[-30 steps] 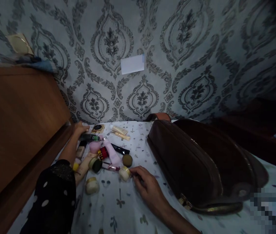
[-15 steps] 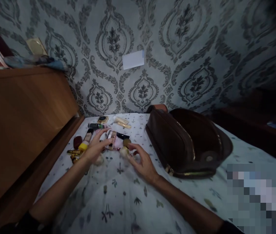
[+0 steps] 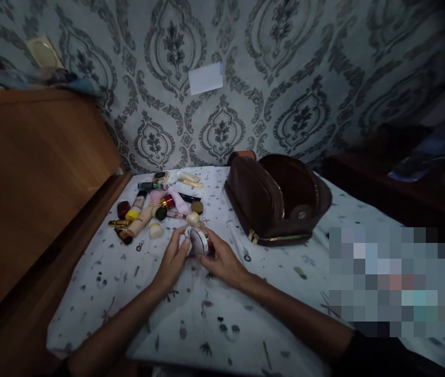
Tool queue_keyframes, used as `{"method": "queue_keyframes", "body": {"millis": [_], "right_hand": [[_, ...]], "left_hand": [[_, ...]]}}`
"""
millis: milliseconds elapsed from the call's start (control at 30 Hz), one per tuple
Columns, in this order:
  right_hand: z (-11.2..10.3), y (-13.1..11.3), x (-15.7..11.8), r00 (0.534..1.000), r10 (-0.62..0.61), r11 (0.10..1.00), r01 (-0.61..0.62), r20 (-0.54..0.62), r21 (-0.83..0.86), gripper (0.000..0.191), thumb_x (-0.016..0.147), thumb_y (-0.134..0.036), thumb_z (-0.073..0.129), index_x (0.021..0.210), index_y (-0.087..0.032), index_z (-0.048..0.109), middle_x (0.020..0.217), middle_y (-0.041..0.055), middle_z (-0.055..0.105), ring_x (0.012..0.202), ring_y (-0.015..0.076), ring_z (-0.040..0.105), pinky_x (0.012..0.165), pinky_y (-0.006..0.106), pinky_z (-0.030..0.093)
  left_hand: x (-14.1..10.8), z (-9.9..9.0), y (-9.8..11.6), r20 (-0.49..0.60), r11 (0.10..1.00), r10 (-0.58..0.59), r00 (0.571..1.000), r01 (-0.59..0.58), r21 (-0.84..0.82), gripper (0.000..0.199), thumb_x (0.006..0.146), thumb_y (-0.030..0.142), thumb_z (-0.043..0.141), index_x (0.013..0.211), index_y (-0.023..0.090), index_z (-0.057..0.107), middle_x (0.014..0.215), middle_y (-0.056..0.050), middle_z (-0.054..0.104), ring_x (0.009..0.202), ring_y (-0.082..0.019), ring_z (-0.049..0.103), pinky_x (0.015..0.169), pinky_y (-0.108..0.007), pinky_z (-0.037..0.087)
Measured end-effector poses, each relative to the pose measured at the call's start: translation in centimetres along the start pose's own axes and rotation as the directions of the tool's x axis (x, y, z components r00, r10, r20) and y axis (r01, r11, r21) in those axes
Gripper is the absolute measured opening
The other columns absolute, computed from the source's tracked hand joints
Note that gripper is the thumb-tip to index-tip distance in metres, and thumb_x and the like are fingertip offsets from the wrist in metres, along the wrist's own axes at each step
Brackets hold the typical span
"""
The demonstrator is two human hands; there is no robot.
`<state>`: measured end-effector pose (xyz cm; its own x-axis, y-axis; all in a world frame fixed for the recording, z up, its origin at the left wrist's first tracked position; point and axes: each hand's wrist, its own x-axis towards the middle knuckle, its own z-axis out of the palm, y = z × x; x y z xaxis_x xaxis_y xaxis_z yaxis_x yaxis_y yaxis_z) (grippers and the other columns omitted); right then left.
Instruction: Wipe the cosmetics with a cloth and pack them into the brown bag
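Note:
Between my two hands is a small round compact [image 3: 198, 241] with a white rim and a greyish face, held just in front of the cosmetics. My left hand [image 3: 172, 260] closes on its left side with thumb and fingers. The fingers of my right hand [image 3: 224, 260] grip its right edge, hiding part of it. Just beyond lie a cream round jar [image 3: 193, 219], another pale jar [image 3: 155, 230], a dark-lidded jar [image 3: 159, 212] and a beige tube [image 3: 140, 222]. A pink tube [image 3: 178, 200] and a red-and-gold container [image 3: 166, 201] rest further back.
A brown zip bag [image 3: 259, 204] stands on the right of the patterned white cloth [image 3: 206, 335], its top compartment gaping. Wooden furniture [image 3: 37, 193] borders the left side. A papered wall [image 3: 222, 131] rises behind. A blurred-out patch covers the lower right.
Both hands have drawn back from the cosmetics towards me and now hold the round compact together. More of the cosmetics shows. The camera view has shifted slightly.

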<state>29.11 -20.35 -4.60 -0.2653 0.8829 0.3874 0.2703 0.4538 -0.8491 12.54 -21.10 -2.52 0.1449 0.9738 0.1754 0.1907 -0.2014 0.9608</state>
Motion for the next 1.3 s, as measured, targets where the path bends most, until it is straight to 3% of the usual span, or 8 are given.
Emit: {"method": "queue_keyframes", "body": {"millis": [100,200,333,433,600,767,933,1300], "right_hand": [[-0.1,-0.2,-0.1,1.0,0.001,1.0,-0.001,0.004,0.015,0.066,0.075,-0.013,0.06,0.14,-0.018,0.046,0.127,0.0102,0.064,0.111,0.0245,0.062,0.098,0.04,0.049],[-0.1,-0.1,-0.1,0.998,-0.049,0.998,0.05,0.032,-0.023,0.056,0.08,-0.015,0.058,0.135,-0.019,0.051,0.122,0.0099,0.065,0.105,0.0231,0.063,0.093,0.039,0.05],[-0.2,0.3,-0.2,0.994,-0.104,0.991,0.107,0.035,-0.085,0.041,0.086,-0.02,0.057,0.127,-0.017,0.057,0.112,0.0112,0.066,0.098,0.0232,0.062,0.088,0.038,0.051],[-0.3,0.5,-0.3,0.996,-0.085,0.991,0.087,0.027,-0.104,0.039,0.088,-0.023,0.057,0.126,-0.017,0.056,0.109,0.0112,0.067,0.095,0.023,0.062,0.085,0.038,0.051],[-0.2,0.3,-0.2,0.996,-0.066,0.992,0.071,0.052,-0.102,0.039,0.089,-0.025,0.055,0.127,-0.016,0.056,0.109,0.0117,0.066,0.096,0.0239,0.061,0.087,0.039,0.05],[-0.3,0.1,-0.2,0.997,-0.057,0.994,0.061,0.051,-0.095,0.037,0.089,-0.024,0.056,0.125,-0.018,0.058,0.109,0.0104,0.068,0.096,0.0232,0.062,0.087,0.038,0.051],[-0.4,0.2,-0.3,0.996,-0.074,0.994,0.077,0.044,-0.077,0.044,0.088,-0.025,0.057,0.131,-0.021,0.056,0.119,0.0098,0.067,0.101,0.0229,0.063,0.09,0.037,0.051],[-0.6,-0.2,-0.3,0.998,0.041,0.998,-0.039,0.043,-0.048,0.05,0.087,-0.027,0.058,0.135,-0.02,0.049,0.114,0.0087,0.068,0.099,0.0222,0.065,0.089,0.038,0.051]], "left_hand": [[0.2,-1.0,-0.2,-0.02,0.972,0.138,0.99,-0.132,0.197,0.036,0.095,0.039,0.047,0.123,0.018,0.055,0.125,-0.011,0.062,0.119,-0.026,0.056,0.107,-0.044,0.04],[0.1,-1.7,0.0,-0.031,0.879,0.305,0.952,-0.269,0.393,0.031,0.097,0.029,0.044,0.122,0.017,0.057,0.119,-0.011,0.064,0.115,-0.025,0.058,0.103,-0.044,0.044],[-0.5,-1.5,0.1,0.165,0.647,0.51,0.844,-0.502,0.573,0.038,0.097,0.016,0.04,0.133,0.019,0.052,0.126,-0.013,0.061,0.123,-0.023,0.054,0.106,-0.043,0.044],[-0.9,-0.9,-0.2,0.276,0.533,0.551,0.787,-0.587,0.61,0.044,0.097,0.012,0.038,0.138,0.019,0.049,0.133,-0.015,0.057,0.129,-0.025,0.05,0.107,-0.044,0.044],[-0.9,-0.8,-0.5,0.208,0.6,0.508,0.836,-0.517,0.61,0.044,0.098,0.015,0.037,0.141,0.018,0.046,0.13,-0.016,0.058,0.126,-0.024,0.052,0.106,-0.043,0.046],[-0.8,-1.1,-1.2,0.124,0.698,0.405,0.906,-0.395,0.597,0.046,0.098,0.02,0.039,0.144,0.02,0.041,0.14,-0.013,0.056,0.134,-0.027,0.047,0.113,-0.05,0.038],[-0.4,-1.4,-1.7,0.046,0.804,0.324,0.945,-0.301,0.513,0.048,0.096,0.024,0.045,0.144,0.019,0.041,0.139,-0.014,0.056,0.129,-0.026,0.053,0.11,-0.047,0.042],[-0.2,-1.5,-2.7,0.012,0.853,0.26,0.966,-0.235,0.466,0.046,0.091,0.022,0.049,0.136,0.017,0.049,0.13,-0.014,0.062,0.122,-0.026,0.058,0.105,-0.048,0.046]]}}
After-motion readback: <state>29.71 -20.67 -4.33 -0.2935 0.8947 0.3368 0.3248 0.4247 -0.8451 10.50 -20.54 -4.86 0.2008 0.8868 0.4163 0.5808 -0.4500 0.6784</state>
